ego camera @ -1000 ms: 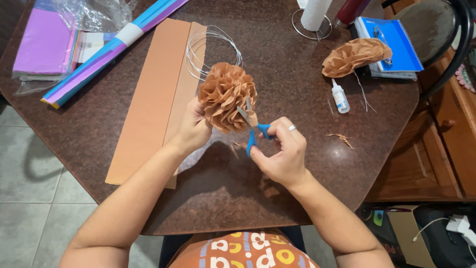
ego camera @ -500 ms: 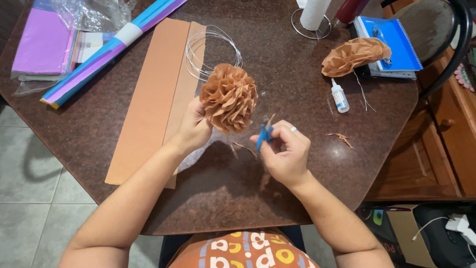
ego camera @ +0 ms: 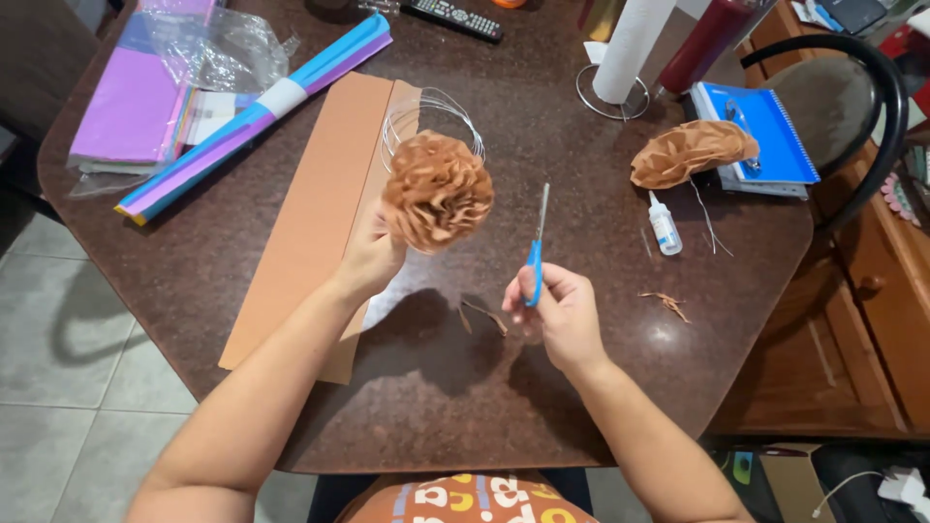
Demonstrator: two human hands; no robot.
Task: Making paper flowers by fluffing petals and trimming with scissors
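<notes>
From the head camera we look down on a dark brown tabletop; the left hand is lifted above it, fingers closed on the underside of a brown tissue-paper pompom, which hangs in the air over a coil of thin wire and beside a long sheet of brown paper; the right hand is curled shut around the blue handles of small scissors, blades pointing up and away, well apart from the pompom. We judge the pompom very light, soft and easily crushed, its ruffled petals quick to tear; the gathered base, where the left hand already pinches it, looks the safest place to take hold. Brown paper scraps lie between the hands; further right sit a second, flatter brown paper bundle, a small glue bottle and a blue notebook; a roll of coloured paper lies at upper left.
</notes>
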